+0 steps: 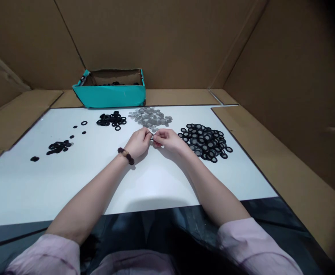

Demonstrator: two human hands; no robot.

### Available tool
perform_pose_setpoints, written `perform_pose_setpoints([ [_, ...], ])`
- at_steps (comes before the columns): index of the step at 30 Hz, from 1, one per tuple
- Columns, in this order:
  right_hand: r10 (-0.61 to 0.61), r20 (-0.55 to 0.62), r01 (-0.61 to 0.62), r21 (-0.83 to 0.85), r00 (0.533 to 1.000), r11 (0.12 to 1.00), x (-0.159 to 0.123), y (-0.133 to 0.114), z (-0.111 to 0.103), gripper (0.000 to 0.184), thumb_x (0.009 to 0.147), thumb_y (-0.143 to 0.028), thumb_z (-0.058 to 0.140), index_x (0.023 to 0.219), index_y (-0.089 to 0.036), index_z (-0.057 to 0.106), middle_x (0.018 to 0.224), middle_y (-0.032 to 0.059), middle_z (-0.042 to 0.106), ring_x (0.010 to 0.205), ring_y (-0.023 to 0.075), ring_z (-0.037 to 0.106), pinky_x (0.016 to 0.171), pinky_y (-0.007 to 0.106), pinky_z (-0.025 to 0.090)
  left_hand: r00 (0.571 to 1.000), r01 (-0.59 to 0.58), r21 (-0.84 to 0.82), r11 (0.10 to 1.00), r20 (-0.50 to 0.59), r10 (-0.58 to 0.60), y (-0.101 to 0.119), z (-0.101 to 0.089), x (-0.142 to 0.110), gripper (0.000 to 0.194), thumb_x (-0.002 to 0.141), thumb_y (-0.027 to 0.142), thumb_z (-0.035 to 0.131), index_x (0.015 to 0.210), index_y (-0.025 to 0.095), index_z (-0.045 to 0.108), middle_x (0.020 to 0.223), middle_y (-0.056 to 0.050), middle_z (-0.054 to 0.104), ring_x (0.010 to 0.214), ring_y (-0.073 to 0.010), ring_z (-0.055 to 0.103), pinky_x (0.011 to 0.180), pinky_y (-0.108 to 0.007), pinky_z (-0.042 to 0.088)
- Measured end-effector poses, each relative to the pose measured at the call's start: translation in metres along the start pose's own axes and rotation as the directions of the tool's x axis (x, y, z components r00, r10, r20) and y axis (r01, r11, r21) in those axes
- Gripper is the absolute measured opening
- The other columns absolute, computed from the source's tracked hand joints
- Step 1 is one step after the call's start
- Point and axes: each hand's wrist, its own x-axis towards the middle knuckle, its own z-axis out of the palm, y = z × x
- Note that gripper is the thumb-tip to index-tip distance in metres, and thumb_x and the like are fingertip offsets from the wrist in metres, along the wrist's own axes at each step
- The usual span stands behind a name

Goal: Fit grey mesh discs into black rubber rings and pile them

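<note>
Our left hand (139,143) and right hand (167,138) pinch a small dark piece (152,137) between nearly closed fingers.

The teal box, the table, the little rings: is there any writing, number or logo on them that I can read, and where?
No text is readable.
Teal box: small marks at its upper corners, too small and blurred to read.
Table and rings: none visible.
</note>
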Motion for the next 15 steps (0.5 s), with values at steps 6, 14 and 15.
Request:
perform_pose_setpoints([
  [6,0.031,-0.145,-0.006,0.175,0.989,0.985,-0.002,0.001,0.014,0.031,0.069,-0.034,0.071,0.058,-0.017,0.048,0.048,-0.0023,0.051,0.044,0.0071,0.046,0.046,0.022,0.04,0.989,0.057,-0.112,0.992,-0.126,-0.071,0.003,0.006,0.0,0.016,0.082,0.024,0.042,0.067,0.02,0.043,0.063,0.0,0.051,0.063,-0.0149,0.048,0.063,-0.028,0.038],
  [14,0.127,-0.107,-0.114,0.12,0.986,0.986,0.003,0.001,0.008,0.035,0.076,-0.038,0.067,0.055,-0.016,0.049,0.042,-0.0018,0.048,0.038,0.0069,0.044,0.04,0.02,0.037,0.984,0.16,-0.415,0.895,0.137,-0.113,-0.003,-0.001,0.003,0.01,0.068,0.024,0.055,0.061,0.017,0.052,0.056,0.0,0.052,0.054,-0.011,0.047,0.05,-0.024,0.035],
  [15,0.149,-0.078,-0.14,0.104,0.986,0.985,0.003,0.0,0.006,0.035,0.076,-0.036,0.067,0.054,-0.016,0.049,0.042,-0.0013,0.049,0.038,0.0072,0.045,0.04,0.02,0.038,0.982,0.171,-0.419,0.892,0.15,-0.118,-0.004,-0.003,0.004,0.009,0.066,0.023,0.056,0.062,0.016,0.054,0.056,0.0,0.053,0.053,-0.0108,0.046,0.048,-0.024,0.034],
])
